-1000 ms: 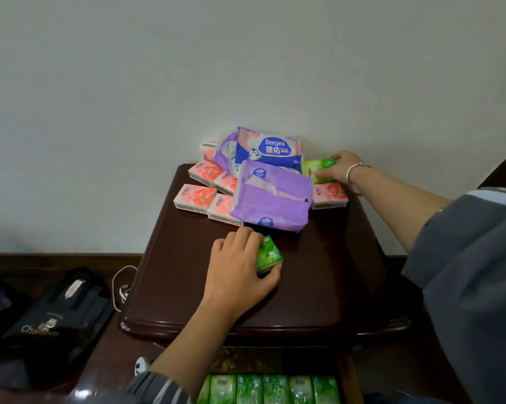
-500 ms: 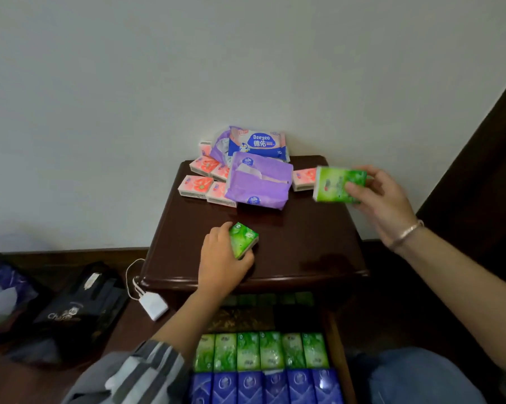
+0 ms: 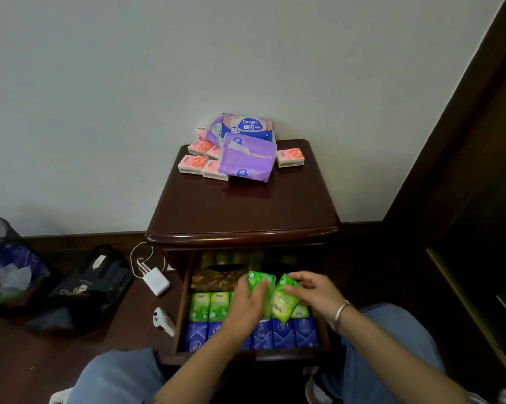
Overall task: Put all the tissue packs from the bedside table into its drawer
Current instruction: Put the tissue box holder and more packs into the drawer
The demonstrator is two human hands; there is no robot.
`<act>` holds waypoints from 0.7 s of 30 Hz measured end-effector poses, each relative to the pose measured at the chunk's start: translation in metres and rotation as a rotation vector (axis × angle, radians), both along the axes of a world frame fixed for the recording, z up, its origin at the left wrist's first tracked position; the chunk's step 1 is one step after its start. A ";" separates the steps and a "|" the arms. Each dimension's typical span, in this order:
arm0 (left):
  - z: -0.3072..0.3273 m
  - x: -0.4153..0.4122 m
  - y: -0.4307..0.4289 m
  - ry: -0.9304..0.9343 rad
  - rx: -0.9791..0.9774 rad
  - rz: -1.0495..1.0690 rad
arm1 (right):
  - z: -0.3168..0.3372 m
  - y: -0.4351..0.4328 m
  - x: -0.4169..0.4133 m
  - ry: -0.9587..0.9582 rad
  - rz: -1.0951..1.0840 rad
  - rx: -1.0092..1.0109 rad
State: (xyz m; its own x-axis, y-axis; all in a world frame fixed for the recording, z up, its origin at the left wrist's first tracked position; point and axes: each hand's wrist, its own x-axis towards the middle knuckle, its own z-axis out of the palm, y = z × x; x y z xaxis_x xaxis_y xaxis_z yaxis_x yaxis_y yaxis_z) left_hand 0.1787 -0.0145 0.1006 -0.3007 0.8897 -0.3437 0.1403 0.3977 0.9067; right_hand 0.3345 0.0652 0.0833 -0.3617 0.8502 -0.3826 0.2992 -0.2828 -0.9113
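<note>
Left green pack (image 3: 262, 281) and right green pack (image 3: 284, 305) are over the open drawer (image 3: 184, 304), above its green row (image 3: 208, 306) and blue row (image 3: 284, 335); your left hand (image 3: 247, 306) grips the first, fingers curled round it, your right hand (image 3: 314, 290) pinches the second between thumb and fingers. Pink packs (image 3: 193, 164), purple pack (image 3: 247, 158) and blue Deeyeo pack (image 3: 247, 125) lie at the back of the bedside table (image 3: 243, 211)

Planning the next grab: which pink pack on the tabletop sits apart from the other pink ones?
The pink pack right of the purple pack, lying alone. The other pink packs cluster on the purple pack's left side.
</note>
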 end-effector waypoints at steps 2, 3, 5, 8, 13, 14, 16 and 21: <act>-0.014 0.004 -0.002 -0.052 -0.085 -0.023 | -0.011 0.001 0.004 -0.054 0.010 -0.021; -0.021 0.005 -0.002 -0.052 -0.113 -0.032 | -0.016 0.002 0.007 -0.076 0.019 -0.035; -0.034 0.003 -0.002 -0.022 -0.141 -0.011 | -0.025 0.006 0.013 -0.135 0.036 -0.018; -0.051 -0.002 -0.001 0.011 -0.160 -0.002 | -0.033 0.015 0.018 -0.414 0.078 0.161; -0.073 -0.003 0.020 0.299 -0.233 -0.101 | -0.046 0.033 0.010 -0.681 0.143 0.384; -0.076 -0.002 0.027 0.348 -0.233 -0.121 | -0.048 0.036 0.007 -0.689 0.150 0.405; -0.083 0.003 0.041 0.419 -0.206 -0.165 | -0.055 0.043 0.001 -0.721 0.209 0.439; -0.105 0.011 0.071 0.658 -0.119 -0.261 | -0.079 0.057 -0.008 -0.829 0.374 0.478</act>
State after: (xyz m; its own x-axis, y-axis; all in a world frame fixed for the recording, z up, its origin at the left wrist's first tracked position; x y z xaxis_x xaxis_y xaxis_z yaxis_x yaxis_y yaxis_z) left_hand 0.1902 0.0564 -0.0047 -0.2609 0.9287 -0.2636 0.7469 0.3672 0.5544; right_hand 0.3265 0.1226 0.0044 -0.4110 0.8663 -0.2838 0.8803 0.2963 -0.3705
